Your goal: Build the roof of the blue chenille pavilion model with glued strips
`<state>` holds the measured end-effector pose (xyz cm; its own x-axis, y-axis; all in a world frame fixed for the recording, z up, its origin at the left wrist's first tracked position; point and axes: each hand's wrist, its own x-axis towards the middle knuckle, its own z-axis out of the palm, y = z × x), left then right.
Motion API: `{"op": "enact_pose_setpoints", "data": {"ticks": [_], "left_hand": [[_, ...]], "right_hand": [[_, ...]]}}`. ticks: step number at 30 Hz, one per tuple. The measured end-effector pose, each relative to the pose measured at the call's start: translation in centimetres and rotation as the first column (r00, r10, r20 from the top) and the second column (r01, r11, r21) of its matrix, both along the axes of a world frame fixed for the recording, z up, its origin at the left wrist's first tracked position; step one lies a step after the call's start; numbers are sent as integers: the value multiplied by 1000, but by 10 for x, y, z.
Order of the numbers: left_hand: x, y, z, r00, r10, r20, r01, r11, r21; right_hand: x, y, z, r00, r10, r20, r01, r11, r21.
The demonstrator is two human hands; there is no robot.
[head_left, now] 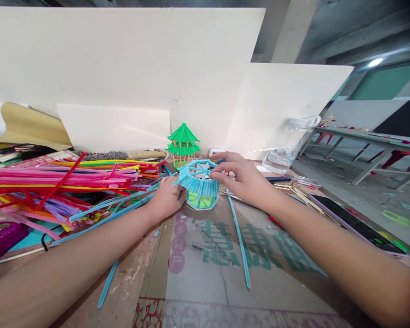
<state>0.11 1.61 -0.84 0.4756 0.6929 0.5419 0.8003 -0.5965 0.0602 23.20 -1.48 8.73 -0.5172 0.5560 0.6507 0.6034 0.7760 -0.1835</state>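
Note:
A small light-blue pavilion roof made of pipe cleaners (200, 184), with a yellow-green base under it, stands on the table in front of me. My left hand (166, 199) is curled against its left side and grips it. My right hand (242, 178) reaches in from the right, its fingers pinched on the roof's upper rim. Just behind stands a finished green pipe-cleaner pavilion (183, 144) on thin wooden posts.
A big heap of coloured pipe cleaners (64, 182) fills the left of the table. Loose blue stems (241, 237) lie on the printed sheet (225, 264). A clear plastic jar (289, 146) lies at the right, a dark phone (358, 225) near the right edge. White boards (123, 68) close the back.

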Motion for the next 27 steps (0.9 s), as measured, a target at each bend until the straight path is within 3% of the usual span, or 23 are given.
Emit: {"op": "enact_pose_setpoints", "data": {"ticks": [6, 13, 19, 27], "left_hand": [[0, -1, 0, 1000, -5, 28, 5, 1000, -27], [1, -2, 1, 998, 6, 63, -4, 999, -41], [2, -5, 3, 997, 43, 64, -40, 998, -49], [2, -6, 4, 999, 21, 30, -21, 1000, -4]], "right_hand": [[-2, -2, -3, 998, 32, 51, -31, 999, -17], [2, -1, 3, 981, 62, 185, -86, 989, 122], [1, 7, -3, 988, 50, 147, -70, 989, 132], [-7, -6, -2, 996, 61, 66, -69, 990, 124]]}}
